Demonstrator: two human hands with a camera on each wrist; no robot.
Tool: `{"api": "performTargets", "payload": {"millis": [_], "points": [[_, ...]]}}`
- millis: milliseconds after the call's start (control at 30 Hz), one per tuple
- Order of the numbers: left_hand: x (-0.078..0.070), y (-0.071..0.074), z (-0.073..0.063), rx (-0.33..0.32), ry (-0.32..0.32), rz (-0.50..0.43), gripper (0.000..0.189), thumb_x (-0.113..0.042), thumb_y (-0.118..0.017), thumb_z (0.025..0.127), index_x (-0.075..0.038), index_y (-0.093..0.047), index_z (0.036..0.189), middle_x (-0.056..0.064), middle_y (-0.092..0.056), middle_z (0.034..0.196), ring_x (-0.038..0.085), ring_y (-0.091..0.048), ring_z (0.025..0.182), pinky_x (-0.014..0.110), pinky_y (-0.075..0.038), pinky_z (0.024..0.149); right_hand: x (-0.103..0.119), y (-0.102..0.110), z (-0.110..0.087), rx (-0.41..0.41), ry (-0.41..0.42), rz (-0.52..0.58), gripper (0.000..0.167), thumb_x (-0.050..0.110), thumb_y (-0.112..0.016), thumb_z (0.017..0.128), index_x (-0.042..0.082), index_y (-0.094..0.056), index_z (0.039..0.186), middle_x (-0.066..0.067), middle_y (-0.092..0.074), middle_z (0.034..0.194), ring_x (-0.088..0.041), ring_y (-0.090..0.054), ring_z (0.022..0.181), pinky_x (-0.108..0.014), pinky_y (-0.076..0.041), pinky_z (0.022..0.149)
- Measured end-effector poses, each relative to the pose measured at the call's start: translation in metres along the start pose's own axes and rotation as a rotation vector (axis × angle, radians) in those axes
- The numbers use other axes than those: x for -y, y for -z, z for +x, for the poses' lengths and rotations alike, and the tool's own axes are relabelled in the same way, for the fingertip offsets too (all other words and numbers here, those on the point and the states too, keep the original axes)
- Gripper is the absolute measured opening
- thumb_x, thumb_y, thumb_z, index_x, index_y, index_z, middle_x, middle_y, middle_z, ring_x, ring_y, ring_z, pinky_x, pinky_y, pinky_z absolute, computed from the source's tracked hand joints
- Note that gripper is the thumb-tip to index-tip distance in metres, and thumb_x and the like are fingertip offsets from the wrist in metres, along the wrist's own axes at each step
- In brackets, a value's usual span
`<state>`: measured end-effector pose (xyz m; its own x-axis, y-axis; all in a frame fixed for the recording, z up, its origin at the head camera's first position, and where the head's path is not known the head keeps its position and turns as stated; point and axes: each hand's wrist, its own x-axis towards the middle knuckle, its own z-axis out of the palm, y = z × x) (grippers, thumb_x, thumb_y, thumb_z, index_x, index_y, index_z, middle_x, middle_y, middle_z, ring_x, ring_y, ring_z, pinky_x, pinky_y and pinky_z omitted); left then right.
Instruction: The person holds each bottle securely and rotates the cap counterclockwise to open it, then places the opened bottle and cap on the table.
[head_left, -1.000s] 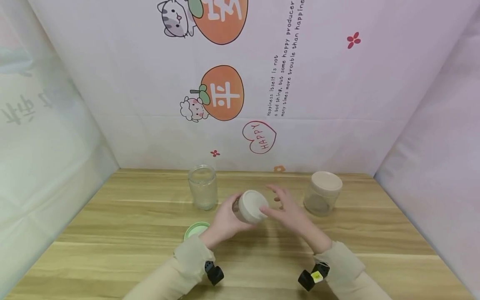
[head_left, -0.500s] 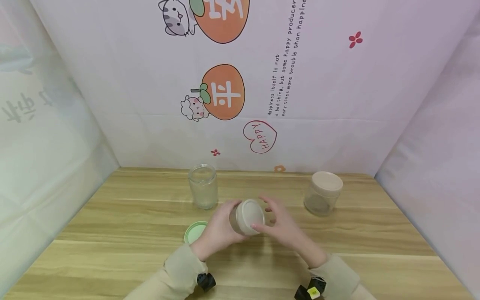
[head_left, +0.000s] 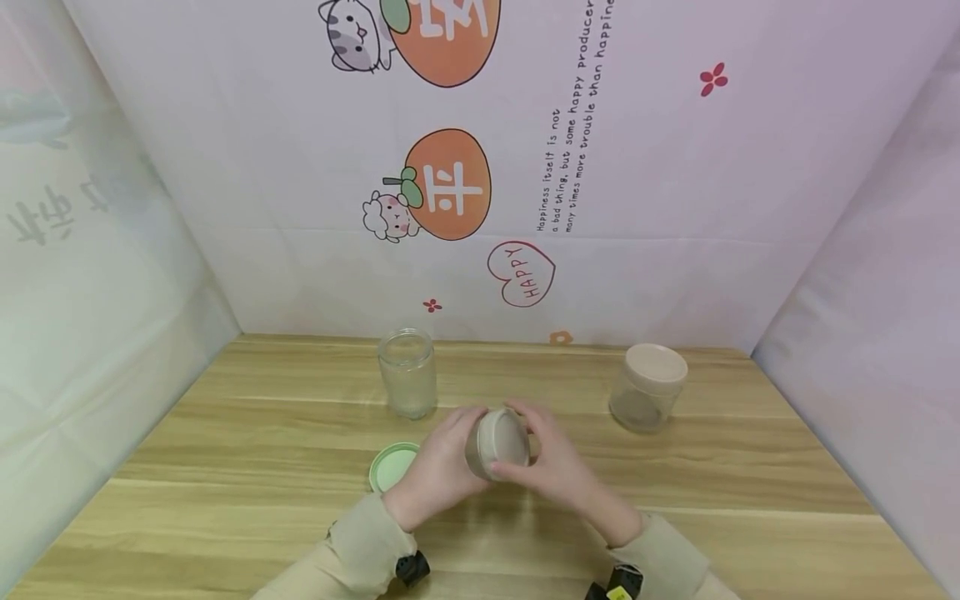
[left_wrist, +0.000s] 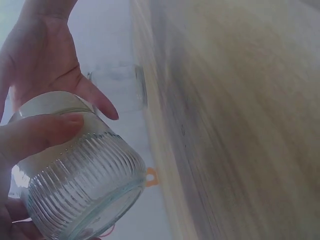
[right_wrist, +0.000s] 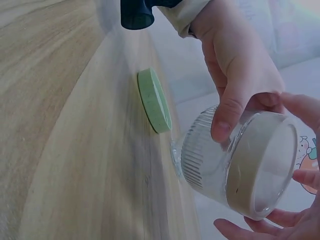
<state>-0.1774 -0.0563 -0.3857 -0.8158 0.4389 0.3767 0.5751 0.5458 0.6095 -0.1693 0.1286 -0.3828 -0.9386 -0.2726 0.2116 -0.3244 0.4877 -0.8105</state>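
My left hand (head_left: 438, 467) grips a ribbed clear glass jar (right_wrist: 205, 160) by its side, thumb across the glass. The jar is tilted above the table, its cream lid (head_left: 504, 437) facing right toward my right hand (head_left: 558, 467). That hand's fingers are spread around the lid, thumb at the near rim and index finger at the far rim; the right wrist view shows them loosely apart. In the left wrist view the jar's round base (left_wrist: 107, 215) points down and right. A light green lid (head_left: 392, 467) lies on the table beside my left wrist.
An open clear glass jar (head_left: 408, 383) stands at the back left of the wooden table (head_left: 225, 467). Another jar with a cream lid (head_left: 654, 367) stands at the back right. Printed white cloth (head_left: 637, 283) walls off the back and sides.
Both hands have come nearer to me with the held jar. My right hand has moved left, and its fingers now span the lid. The other jars stay in place.
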Motion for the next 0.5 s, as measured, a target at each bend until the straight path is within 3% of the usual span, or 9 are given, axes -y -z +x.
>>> {"api": "performTargets", "payload": {"millis": [367, 500], "points": [[0.0014, 0.0015, 0.0007, 0.003, -0.066, 0.06, 0.083, -0.015, -0.086, 0.062, -0.001, -0.045, 0.133, 0.013, -0.052, 0.129, 0.03, -0.053, 0.115, 0.045, -0.05, 0.092, 0.0004, -0.0028, 0.0013, -0.07, 0.108, -0.059, 0.075, 0.022, -0.086, 0.066, 0.007, -0.051, 0.13, -0.016, -0.051, 0.13, -0.035, -0.051, 0.113, -0.027, -0.055, 0.066], [0.0023, 0.0033, 0.0016, 0.028, -0.105, 0.076, 0.084, -0.015, -0.086, 0.064, -0.003, -0.043, 0.135, 0.012, -0.048, 0.132, 0.03, -0.049, 0.119, 0.045, -0.049, 0.094, 0.0018, -0.0019, -0.0003, -0.115, 0.129, -0.065, 0.073, 0.019, -0.088, 0.062, 0.009, -0.054, 0.126, -0.012, -0.054, 0.121, -0.031, -0.052, 0.106, -0.029, -0.054, 0.066]]}}
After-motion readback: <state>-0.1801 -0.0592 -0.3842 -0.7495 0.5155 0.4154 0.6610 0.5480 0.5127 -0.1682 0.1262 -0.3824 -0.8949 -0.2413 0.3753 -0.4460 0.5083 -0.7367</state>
